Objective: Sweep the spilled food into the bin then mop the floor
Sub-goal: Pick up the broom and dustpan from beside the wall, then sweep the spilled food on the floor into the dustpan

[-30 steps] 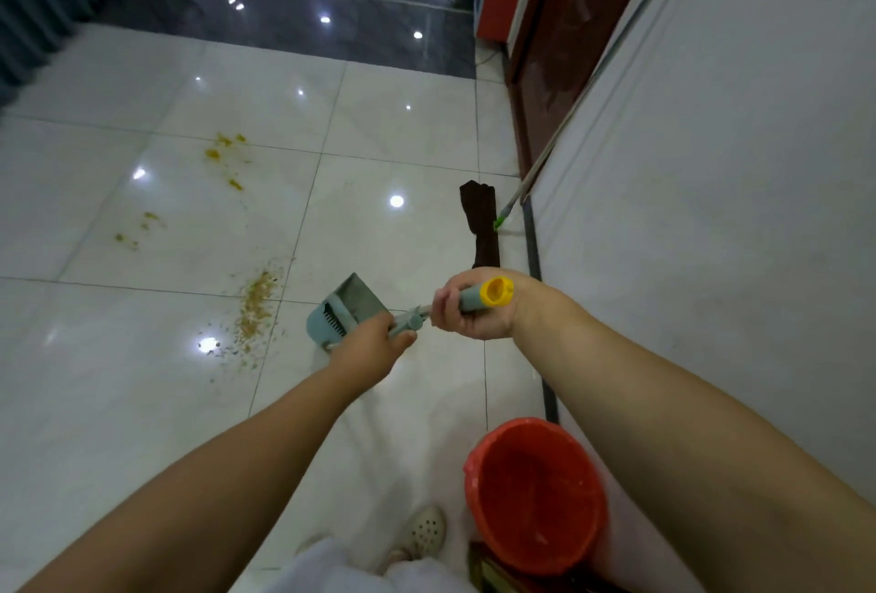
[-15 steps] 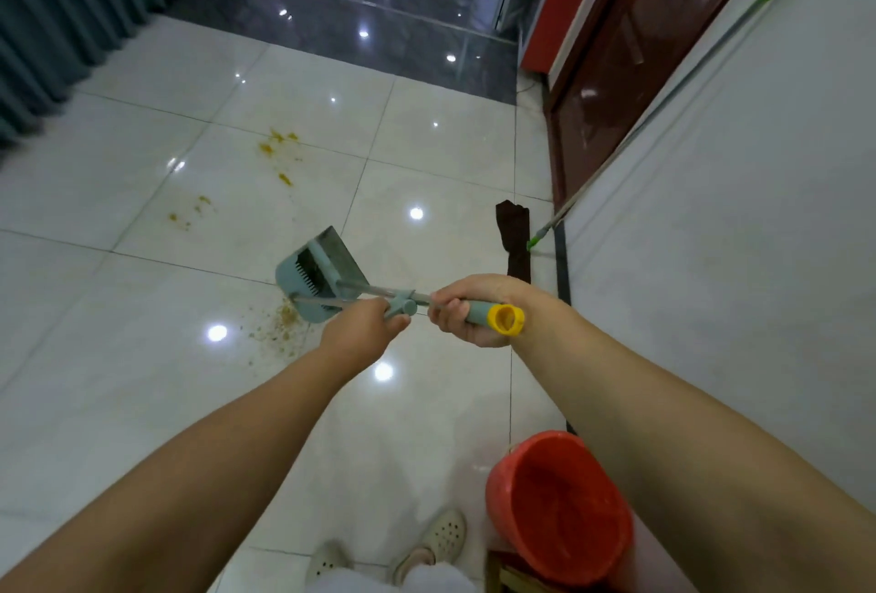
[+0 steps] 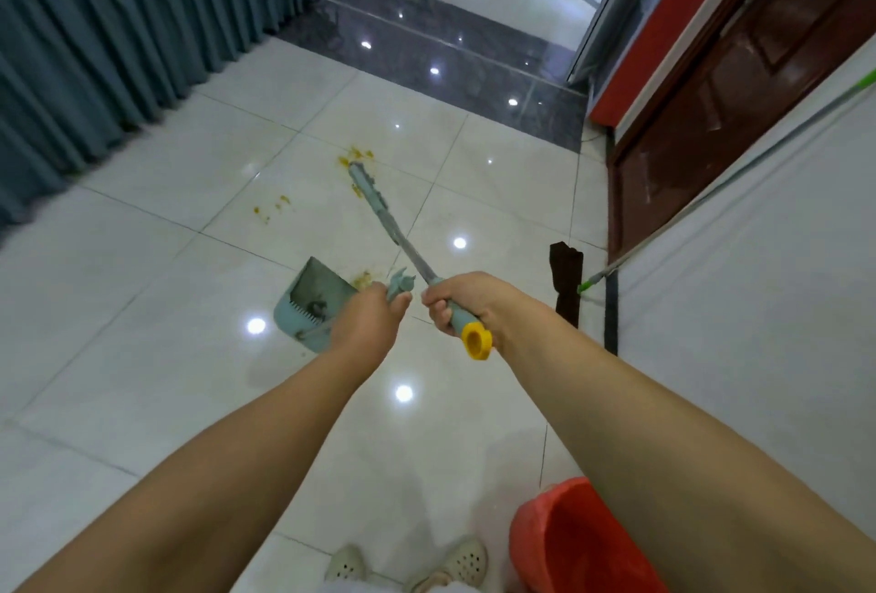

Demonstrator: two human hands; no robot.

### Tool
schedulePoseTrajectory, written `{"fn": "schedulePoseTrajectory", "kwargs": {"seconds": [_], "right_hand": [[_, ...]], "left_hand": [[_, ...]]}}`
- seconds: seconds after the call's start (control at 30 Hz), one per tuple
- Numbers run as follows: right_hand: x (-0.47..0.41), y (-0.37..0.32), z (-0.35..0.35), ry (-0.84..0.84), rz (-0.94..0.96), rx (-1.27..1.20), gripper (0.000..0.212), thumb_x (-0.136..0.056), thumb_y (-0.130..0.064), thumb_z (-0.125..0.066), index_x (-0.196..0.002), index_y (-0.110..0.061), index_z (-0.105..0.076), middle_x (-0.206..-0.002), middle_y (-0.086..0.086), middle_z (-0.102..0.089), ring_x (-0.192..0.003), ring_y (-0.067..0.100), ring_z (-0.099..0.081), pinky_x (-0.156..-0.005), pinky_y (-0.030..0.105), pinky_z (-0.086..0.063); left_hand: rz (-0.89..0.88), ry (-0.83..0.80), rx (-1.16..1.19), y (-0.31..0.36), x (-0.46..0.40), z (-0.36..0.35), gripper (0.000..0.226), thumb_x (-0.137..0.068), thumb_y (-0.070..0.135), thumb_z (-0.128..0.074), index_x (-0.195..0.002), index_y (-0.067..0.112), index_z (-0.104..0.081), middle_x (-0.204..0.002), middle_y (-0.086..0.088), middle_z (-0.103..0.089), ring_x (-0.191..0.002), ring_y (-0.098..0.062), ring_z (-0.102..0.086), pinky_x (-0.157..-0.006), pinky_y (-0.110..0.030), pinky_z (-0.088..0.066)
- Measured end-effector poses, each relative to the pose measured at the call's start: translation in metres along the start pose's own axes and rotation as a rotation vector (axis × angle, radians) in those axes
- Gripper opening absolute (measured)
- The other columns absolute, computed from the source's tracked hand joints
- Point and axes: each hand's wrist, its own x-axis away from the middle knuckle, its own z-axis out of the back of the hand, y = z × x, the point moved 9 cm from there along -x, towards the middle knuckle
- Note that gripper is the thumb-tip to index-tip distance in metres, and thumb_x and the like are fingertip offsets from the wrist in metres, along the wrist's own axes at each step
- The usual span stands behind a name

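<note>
Spilled food (image 3: 355, 161) lies scattered on the floor tiles (image 3: 142, 355) beyond the dustpan (image 3: 313, 303). Right hand (image 3: 467, 303) grips the broom (image 3: 379, 208), left hand (image 3: 367, 324) the dustpan handle; sweeping is underway, and next the scraps need drawing panward.

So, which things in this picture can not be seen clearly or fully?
All in the head view:
- Broom: head motion-blurred, bristles unclear.
- Dustpan: handle hidden by the left hand, contents too small to tell.
- Red bucket: cut off by the bottom edge and covered by the right arm.
- Mop: top cut off by the right edge.
</note>
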Motion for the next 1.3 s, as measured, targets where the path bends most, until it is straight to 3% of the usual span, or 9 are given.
{"fn": "schedulePoseTrajectory", "kwargs": {"seconds": [0.17,0.3,0.37,0.57,0.67,0.83,1.1,1.3], "right_hand": [[-0.009,0.016,-0.019,0.013,-0.045,-0.009,0.003,-0.094,0.001,-0.052,-0.091,0.0,-0.051,-0.055,0.007,-0.052,-0.029,0.006,-0.043,-0.033,0.012,-0.041],[-0.023,0.033,-0.036,-0.004,-0.148,-0.026,0.014,-0.097,-0.005,-0.045,-0.084,-0.003,-0.046,-0.056,0.006,-0.047,-0.024,0.006,-0.038,-0.029,0.011,-0.035],[-0.029,0.043,-0.048,-0.021,-0.179,-0.058,0.013,-0.097,-0.005,-0.046,-0.084,-0.003,-0.045,-0.053,0.005,-0.044,-0.024,0.006,-0.038,-0.028,0.011,-0.035],[-0.045,0.091,-0.083,-0.045,-0.299,0.044,0.011,-0.094,-0.003,-0.046,-0.083,-0.003,-0.047,-0.07,0.006,-0.045,-0.025,0.006,-0.04,-0.031,0.009,-0.036],[-0.053,0.111,-0.104,-0.041,-0.35,0.061,0.008,-0.093,0.0,-0.046,-0.086,-0.002,-0.046,-0.075,0.011,-0.047,-0.025,0.008,-0.038,-0.029,0.011,-0.036],[-0.064,0.15,-0.149,-0.095,-0.437,0.159,0.003,-0.094,0.002,-0.045,-0.095,0.0,-0.046,-0.08,0.016,-0.045,-0.025,0.01,-0.038,-0.028,0.013,-0.037],[-0.065,0.219,-0.206,-0.233,-0.667,0.359,0.006,-0.095,-0.002,-0.043,-0.09,-0.002,-0.045,-0.074,0.013,-0.044,-0.024,0.01,-0.038,-0.027,0.013,-0.036],[-0.069,0.252,-0.226,-0.295,-0.766,0.445,0.013,-0.098,-0.004,-0.042,-0.086,0.0,-0.046,-0.067,0.013,-0.047,-0.023,0.01,-0.038,-0.027,0.014,-0.036]], "left_hand": [[0.119,0.097,0.099,-0.055,0.017,0.031,0.041,-0.098,0.045,-0.04,-0.098,0.008,-0.058,-0.091,-0.011,-0.063,-0.082,-0.026,-0.058,-0.065,-0.03,-0.04],[0.195,0.175,0.271,-0.095,0.03,0.052,0.037,-0.097,0.044,-0.043,-0.095,0.009,-0.056,-0.085,-0.008,-0.058,-0.083,-0.027,-0.058,-0.064,-0.029,-0.038],[0.215,0.218,0.312,-0.115,0.036,0.064,0.038,-0.097,0.043,-0.043,-0.1,0.008,-0.057,-0.086,-0.007,-0.059,-0.083,-0.026,-0.058,-0.066,-0.03,-0.04],[0.366,0.326,0.441,-0.196,0.06,0.097,0.045,-0.096,0.045,-0.043,-0.098,0.003,-0.059,-0.094,-0.015,-0.066,-0.088,-0.032,-0.063,-0.08,-0.043,-0.053],[0.458,0.39,0.49,-0.237,0.078,0.116,0.042,-0.097,0.043,-0.044,-0.09,0.003,-0.056,-0.087,-0.016,-0.063,-0.084,-0.033,-0.061,-0.071,-0.037,-0.048],[0.622,0.5,0.531,-0.301,0.113,0.139,0.05,-0.095,0.047,-0.044,-0.096,-0.001,-0.058,-0.09,-0.017,-0.061,-0.081,-0.031,-0.059,-0.07,-0.037,-0.046],[0.782,0.693,0.542,-0.358,0.174,0.162,0.043,-0.097,0.044,-0.044,-0.087,0.003,-0.055,-0.082,-0.014,-0.058,-0.079,-0.03,-0.059,-0.076,-0.042,-0.051],[0.861,0.768,0.577,-0.368,0.201,0.151,0.048,-0.096,0.045,-0.046,-0.091,-0.001,-0.059,-0.09,-0.019,-0.064,-0.085,-0.033,-0.063,-0.08,-0.047,-0.053]]}}
